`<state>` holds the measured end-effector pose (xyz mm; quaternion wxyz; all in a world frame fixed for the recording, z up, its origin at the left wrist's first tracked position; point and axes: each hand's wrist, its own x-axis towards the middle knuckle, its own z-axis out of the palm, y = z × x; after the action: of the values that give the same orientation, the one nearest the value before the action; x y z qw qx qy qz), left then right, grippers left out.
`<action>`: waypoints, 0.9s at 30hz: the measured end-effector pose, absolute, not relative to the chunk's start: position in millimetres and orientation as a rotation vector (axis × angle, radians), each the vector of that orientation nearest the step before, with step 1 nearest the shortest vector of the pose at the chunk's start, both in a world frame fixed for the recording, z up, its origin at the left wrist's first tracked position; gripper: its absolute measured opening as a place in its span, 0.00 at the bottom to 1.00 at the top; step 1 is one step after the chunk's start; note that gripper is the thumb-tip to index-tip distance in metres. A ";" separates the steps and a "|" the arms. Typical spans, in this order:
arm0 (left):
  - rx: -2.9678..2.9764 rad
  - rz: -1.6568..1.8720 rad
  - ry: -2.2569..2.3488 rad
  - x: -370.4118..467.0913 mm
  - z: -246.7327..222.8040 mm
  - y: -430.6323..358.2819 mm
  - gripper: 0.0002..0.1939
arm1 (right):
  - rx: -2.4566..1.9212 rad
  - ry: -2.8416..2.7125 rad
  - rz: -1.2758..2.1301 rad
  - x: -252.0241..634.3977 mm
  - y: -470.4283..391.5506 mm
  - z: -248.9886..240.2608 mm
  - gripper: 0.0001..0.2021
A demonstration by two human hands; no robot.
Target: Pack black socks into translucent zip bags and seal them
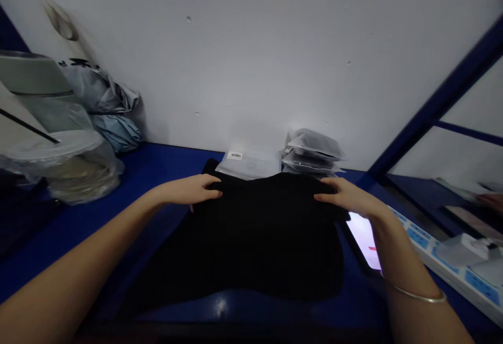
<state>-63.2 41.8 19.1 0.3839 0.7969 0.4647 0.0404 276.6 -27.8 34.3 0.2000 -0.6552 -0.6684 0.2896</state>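
A piece of black cloth [267, 234], which looks like a garment, lies spread over the blue table [157, 168]; its exact kind cannot be made out. My left hand [192, 189] grips it near the far left corner, thumb and fingers closed on the fabric. At the far right corner my right hand [346, 196] pinches it the same way. The cloth's lower part widens toward the near edge of the table. Just behind its far edge lies a frosted plastic bag [251, 164] with a barcode label.
Several packed plastic bags [314, 150] are stacked at the back. A lit phone [363, 242] lies beneath my right forearm, beside a white power strip [418, 239] with a plugged-in charger [463, 249]. On the left are a clear-wrapped tub [74, 171] and bundled bags [106, 92]. A white wall [236, 61] stands behind.
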 end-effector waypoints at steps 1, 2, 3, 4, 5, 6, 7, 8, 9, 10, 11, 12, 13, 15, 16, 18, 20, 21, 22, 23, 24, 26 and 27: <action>1.956 0.134 1.186 -60.0 19.0 39.7 0.20 | -1.843 -1.784 0.764 277.0 -28.2 36.3 0.11; 1.890 0.176 1.198 -57.0 18.5 37.9 0.22 | -1.842 -1.703 0.750 276.9 -28.9 38.5 0.11; 1.837 0.219 1.218 -54.4 17.8 36.6 0.25 | -1.825 -1.632 0.757 275.9 -29.7 40.9 0.12; 1.801 0.253 1.243 -52.5 17.1 35.7 0.27 | -1.789 -1.582 0.772 273.7 -30.6 43.0 0.13; 1.781 0.263 1.264 -51.3 16.5 35.2 0.29 | -1.738 -1.561 0.779 269.9 -31.3 44.6 0.15; 1.771 0.249 1.273 -50.9 16.0 35.2 0.29 | -1.677 -1.567 0.766 264.4 -31.9 45.1 0.17; 1.771 0.217 1.269 -51.0 15.5 35.4 0.27 | -1.611 -1.590 0.741 257.1 -32.4 44.4 0.19; 1.775 0.178 1.253 -51.7 14.9 35.9 0.25 | -1.539 -1.633 0.714 248.2 -32.7 42.3 0.20; 1.781 0.144 1.232 -52.7 14.4 36.5 0.22 | -1.456 -1.665 0.714 238.3 -33.1 39.0 0.20; 1.786 0.123 1.209 -53.9 13.8 37.1 0.20 | -1.368 -1.696 0.743 228.0 -33.6 34.6 0.20; 1.789 0.112 1.191 -55.2 13.2 37.7 0.18 | -1.274 -1.770 0.828 217.9 -34.0 29.6 0.20; 1.786 0.103 1.178 -56.4 12.8 38.0 0.18 | -1.188 -1.865 0.944 209.0 -34.4 24.5 0.21; 1.779 0.087 1.169 -57.3 12.6 38.2 0.18 | -1.125 -1.956 1.044 201.9 -34.6 19.8 0.20; 1.755 0.034 1.156 -58.5 12.9 37.9 0.19 | -1.099 -2.026 1.107 195.3 -33.4 12.4 0.16; 1.745 0.004 1.150 -58.6 13.4 37.5 0.20 | -1.144 -2.006 1.042 196.0 -31.8 10.0 0.15; 1.738 -0.036 1.129 -58.3 14.5 36.6 0.20 | -1.326 -1.907 0.739 203.6 -27.4 7.3 0.14; 1.754 -0.026 1.121 -57.8 14.9 36.2 0.21 | -1.579 -1.853 0.419 214.2 -23.3 6.2 0.17; 1.768 0.001 1.126 -57.6 14.8 36.2 0.21 | -1.713 -1.884 0.362 218.6 -22.1 6.0 0.19; 1.782 0.041 1.133 -57.6 14.5 36.4 0.21 | -1.830 -1.947 0.362 221.4 -21.8 5.8 0.21; 1.793 0.086 1.135 -57.8 14.1 36.8 0.21 | -1.919 -2.028 0.411 222.4 -22.2 5.7 0.22; 1.798 0.128 1.131 -58.1 13.8 37.3 0.22 | -1.970 -2.102 0.465 221.7 -23.3 5.7 0.24; 1.788 0.186 1.100 -58.7 13.8 38.0 0.23 | -1.977 -2.194 0.488 216.7 -26.2 5.8 0.25; 1.781 0.207 1.083 -58.7 14.2 38.0 0.24 | -1.961 -2.200 0.464 213.6 -27.7 6.2 0.25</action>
<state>-58.7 38.0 14.2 0.5000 0.7364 0.4477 0.0857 213.6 -27.7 6.2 0.0789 -0.6553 -0.7351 0.1551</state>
